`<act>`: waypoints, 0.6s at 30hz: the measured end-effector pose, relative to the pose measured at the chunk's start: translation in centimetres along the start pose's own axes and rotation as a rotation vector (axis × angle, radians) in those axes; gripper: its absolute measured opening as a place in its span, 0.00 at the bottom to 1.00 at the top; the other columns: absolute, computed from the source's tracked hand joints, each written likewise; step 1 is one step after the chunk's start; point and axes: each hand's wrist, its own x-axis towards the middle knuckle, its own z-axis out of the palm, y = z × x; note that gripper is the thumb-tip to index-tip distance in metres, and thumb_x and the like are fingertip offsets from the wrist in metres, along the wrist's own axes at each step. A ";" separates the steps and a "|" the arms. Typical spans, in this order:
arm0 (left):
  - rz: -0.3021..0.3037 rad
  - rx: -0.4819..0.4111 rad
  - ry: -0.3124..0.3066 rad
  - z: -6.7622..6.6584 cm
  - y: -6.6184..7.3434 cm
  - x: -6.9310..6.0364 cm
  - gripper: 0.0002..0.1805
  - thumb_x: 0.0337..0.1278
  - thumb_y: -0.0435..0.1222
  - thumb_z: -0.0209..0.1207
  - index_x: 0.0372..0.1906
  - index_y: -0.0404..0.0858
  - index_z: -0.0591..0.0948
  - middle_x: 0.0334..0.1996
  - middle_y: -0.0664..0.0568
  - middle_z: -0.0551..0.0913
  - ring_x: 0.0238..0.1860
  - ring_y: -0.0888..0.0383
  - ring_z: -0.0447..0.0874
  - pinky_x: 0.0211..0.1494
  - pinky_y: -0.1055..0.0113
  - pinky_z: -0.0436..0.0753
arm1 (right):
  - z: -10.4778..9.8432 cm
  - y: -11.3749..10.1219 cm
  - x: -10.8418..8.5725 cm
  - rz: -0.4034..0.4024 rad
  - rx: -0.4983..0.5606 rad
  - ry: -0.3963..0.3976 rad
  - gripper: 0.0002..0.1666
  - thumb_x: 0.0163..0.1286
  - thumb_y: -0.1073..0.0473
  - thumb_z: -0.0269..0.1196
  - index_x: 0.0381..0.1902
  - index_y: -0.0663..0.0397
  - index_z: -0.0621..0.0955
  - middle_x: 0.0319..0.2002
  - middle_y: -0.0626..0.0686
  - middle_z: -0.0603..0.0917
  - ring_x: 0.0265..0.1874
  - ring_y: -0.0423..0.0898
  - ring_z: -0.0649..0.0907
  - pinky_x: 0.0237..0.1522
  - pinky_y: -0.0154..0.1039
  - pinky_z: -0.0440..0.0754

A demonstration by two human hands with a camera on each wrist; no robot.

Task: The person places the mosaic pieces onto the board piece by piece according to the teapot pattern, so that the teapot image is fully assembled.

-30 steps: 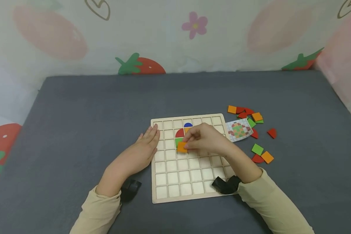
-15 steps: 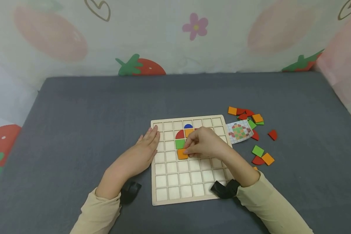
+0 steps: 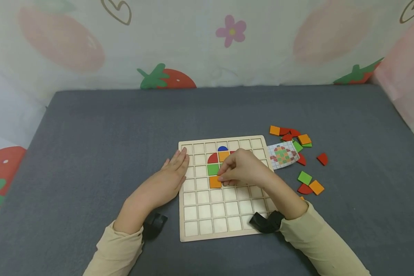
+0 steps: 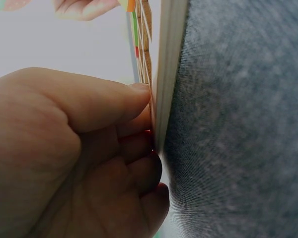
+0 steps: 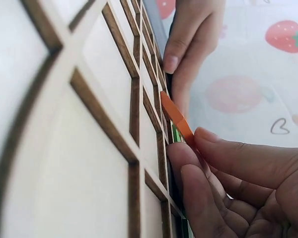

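Note:
A pale wooden grid board [image 3: 203,212] lies on the grey cloth. My right hand [image 3: 243,168] pinches an orange square tile [image 3: 214,182] between thumb and finger, over a cell just below a green square tile [image 3: 212,169]. The right wrist view shows that orange tile [image 5: 179,119] standing tilted against the grid. Above the green tile sit a red quarter-circle tile [image 3: 212,158], another orange square [image 3: 223,156] and a blue rounded tile [image 3: 222,148]. My left hand [image 3: 165,180] rests on the board's left edge, fingers extended. The right hand partly covers further tiles.
Right of the board lies a printed pattern card [image 3: 283,155], touching its edge. Loose red, green and orange tiles surround it, including a red quarter circle [image 3: 322,159] and a green square [image 3: 304,177]. Black straps [image 3: 267,222] hang at both wrists. A patterned curtain [image 3: 262,50] stands behind.
The right hand has brought the orange tile slightly down and nearer to me, uncovering more of the green and upper orange tiles. My left hand stays in place.

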 end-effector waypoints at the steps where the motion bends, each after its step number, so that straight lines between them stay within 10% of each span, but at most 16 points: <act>1: -0.001 -0.001 0.000 0.0 0.0 0.0 0.28 0.70 0.32 0.45 0.69 0.23 0.56 0.72 0.35 0.48 0.72 0.43 0.43 0.70 0.49 0.52 | 0.0 0.0 0.0 0.000 0.000 0.000 0.02 0.56 0.67 0.69 0.26 0.63 0.85 0.21 0.52 0.85 0.19 0.44 0.83 0.27 0.36 0.82; 18: 0.011 0.014 -0.002 0.2 -0.2 0.2 0.28 0.70 0.32 0.46 0.68 0.22 0.56 0.72 0.33 0.47 0.72 0.41 0.43 0.70 0.48 0.53 | -0.2 -0.1 -0.2 -0.014 0.034 -0.015 0.03 0.56 0.68 0.69 0.27 0.65 0.86 0.23 0.53 0.86 0.20 0.44 0.84 0.27 0.36 0.83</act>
